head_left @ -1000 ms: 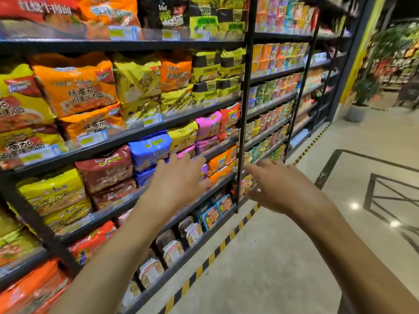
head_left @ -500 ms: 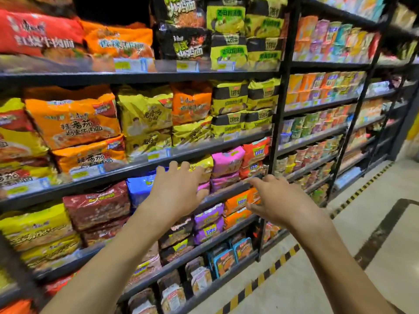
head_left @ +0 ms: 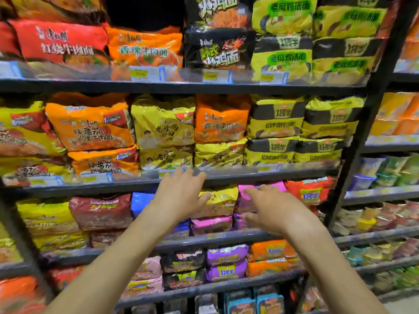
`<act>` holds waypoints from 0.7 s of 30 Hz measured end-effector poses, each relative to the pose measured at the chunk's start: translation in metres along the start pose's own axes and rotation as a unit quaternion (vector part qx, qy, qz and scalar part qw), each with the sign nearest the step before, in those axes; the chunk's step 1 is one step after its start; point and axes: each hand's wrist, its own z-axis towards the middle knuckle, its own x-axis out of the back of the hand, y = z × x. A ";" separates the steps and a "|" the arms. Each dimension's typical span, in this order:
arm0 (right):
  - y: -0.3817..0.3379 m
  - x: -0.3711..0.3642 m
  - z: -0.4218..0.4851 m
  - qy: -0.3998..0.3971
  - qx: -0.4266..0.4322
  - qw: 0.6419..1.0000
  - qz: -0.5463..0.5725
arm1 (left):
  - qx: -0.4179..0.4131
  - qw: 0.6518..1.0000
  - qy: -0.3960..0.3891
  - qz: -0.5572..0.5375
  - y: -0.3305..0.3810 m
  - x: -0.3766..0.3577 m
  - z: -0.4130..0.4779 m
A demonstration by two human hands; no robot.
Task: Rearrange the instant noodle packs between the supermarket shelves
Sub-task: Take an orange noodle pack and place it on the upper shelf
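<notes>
Black shelves packed with instant noodle packs fill the head view. My left hand is stretched out, fingers apart and empty, its fingertips at the shelf edge beside a yellow pack. My right hand is also spread and empty, in front of a pink pack that it partly hides. A blue pack shows left of my left hand, a red-orange pack right of my right hand. Above that shelf stand orange packs and yellow packs.
A black upright post divides this bay from a bay of cup noodles on the right. Purple packs and orange packs fill the shelf below my hands. Price tags line the shelf edges. The top shelf holds red, orange and black packs.
The view has swung up and left, toward the shelves; the floor has dropped out of sight. Both hands have moved closer to the yellow and pink packs, still holding nothing.
</notes>
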 end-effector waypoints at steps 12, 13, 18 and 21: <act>0.083 0.025 0.125 0.137 0.066 0.988 0.006 | 0.114 0.974 0.167 -0.100 0.010 -0.003 0.109; 0.083 0.027 0.137 0.156 0.065 0.985 0.020 | 0.119 0.969 0.183 -0.117 0.005 -0.005 0.118; 0.079 0.032 0.189 0.261 0.051 0.958 0.106 | 0.120 0.948 0.223 -0.192 -0.009 -0.023 0.159; 0.079 0.030 0.219 0.308 0.062 0.939 0.138 | 0.113 0.930 0.247 -0.247 -0.011 -0.031 0.179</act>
